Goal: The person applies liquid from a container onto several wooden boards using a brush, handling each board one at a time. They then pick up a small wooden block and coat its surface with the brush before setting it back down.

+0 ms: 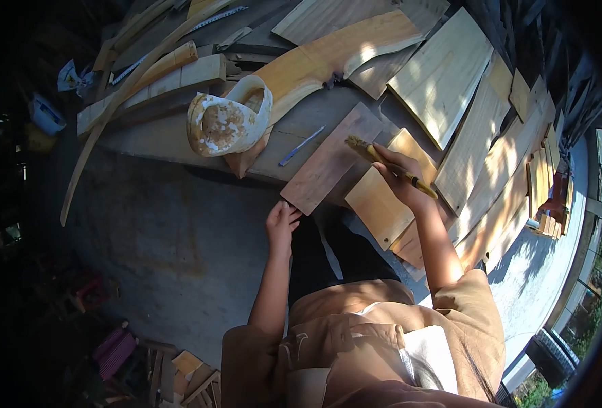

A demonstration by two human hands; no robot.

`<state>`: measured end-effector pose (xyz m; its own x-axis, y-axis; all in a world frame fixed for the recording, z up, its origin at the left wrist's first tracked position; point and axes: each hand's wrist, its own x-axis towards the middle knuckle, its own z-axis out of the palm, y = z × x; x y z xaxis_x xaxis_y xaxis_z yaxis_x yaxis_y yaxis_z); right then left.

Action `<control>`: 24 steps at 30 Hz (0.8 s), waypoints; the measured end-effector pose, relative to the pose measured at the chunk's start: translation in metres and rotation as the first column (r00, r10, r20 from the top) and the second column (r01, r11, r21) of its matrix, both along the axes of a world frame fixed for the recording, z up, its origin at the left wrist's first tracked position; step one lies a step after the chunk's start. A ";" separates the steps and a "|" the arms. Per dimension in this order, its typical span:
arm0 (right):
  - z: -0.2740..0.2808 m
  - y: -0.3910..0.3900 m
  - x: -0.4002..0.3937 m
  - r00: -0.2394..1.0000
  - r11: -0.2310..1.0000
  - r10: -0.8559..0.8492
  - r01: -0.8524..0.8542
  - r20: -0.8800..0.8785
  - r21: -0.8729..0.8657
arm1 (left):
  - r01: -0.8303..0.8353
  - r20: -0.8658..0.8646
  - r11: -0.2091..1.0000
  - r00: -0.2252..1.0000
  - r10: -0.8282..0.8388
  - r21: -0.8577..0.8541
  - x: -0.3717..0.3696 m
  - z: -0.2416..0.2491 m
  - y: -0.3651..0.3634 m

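Observation:
A flat reddish-brown board [331, 160] lies slantwise on the work table, its lower end reaching over the edge. My left hand [283, 221] is at that lower end, fingers closed on the board's corner. In my right hand [401, 173] is a brush [362, 147] with a dark and yellow handle; its bristles are over the board's right side. Whether they touch the wood I cannot tell. Left of the board lies a blue-and-white pen [302, 146]. A white container with brown stains [229, 117] stands farther left on the table.
Pale boards [444, 78] cover the table's right side, with smaller yellowish blocks [380, 207] near my right forearm. A curved plank [301, 64] lies behind the container. A long thin strip [87, 156] juts past the left edge. Wood scraps [189, 367] lie at the lower left.

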<state>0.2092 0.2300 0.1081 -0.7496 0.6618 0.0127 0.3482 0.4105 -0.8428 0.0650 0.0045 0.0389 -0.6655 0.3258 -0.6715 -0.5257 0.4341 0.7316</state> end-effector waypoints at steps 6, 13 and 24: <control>-0.014 0.001 -0.006 0.998 0.994 -0.007 0.014 -0.061 0.110 | -0.097 0.227 0.975 0.973 0.050 0.199 0.004 -0.005 0.007; -0.032 -0.028 -0.039 0.934 0.892 0.210 -0.304 0.291 0.334 | -0.247 0.348 0.941 0.924 0.157 0.232 0.010 -0.029 0.013; -0.003 -0.100 -0.063 0.908 0.891 0.418 -0.402 0.036 -0.213 | -0.283 0.537 0.746 0.836 -0.117 0.603 0.025 -0.091 0.000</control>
